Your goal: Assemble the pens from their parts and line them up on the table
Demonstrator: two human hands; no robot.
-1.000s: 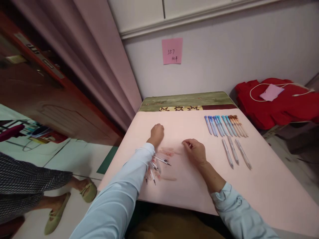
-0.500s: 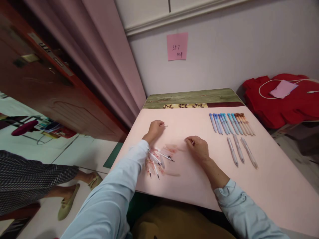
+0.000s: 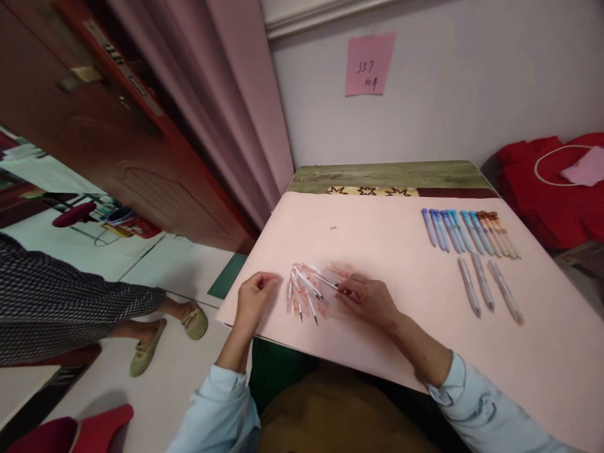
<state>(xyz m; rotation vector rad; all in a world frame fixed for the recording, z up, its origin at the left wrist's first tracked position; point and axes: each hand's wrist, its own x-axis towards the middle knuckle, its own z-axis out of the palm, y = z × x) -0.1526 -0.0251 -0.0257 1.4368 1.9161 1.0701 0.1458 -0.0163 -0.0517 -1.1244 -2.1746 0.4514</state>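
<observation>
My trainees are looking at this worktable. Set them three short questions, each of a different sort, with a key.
1. Multiple choice: which of the person's hands has its fingertips at the end of a white refill? A) left B) right
2. True or false: the pink wall note shows the number 357.
3. Count: how many pale pens lie on the near side of the row of coloured-top pens?

Key: 1. B, the right hand. 2. True. 3. Three.
</observation>
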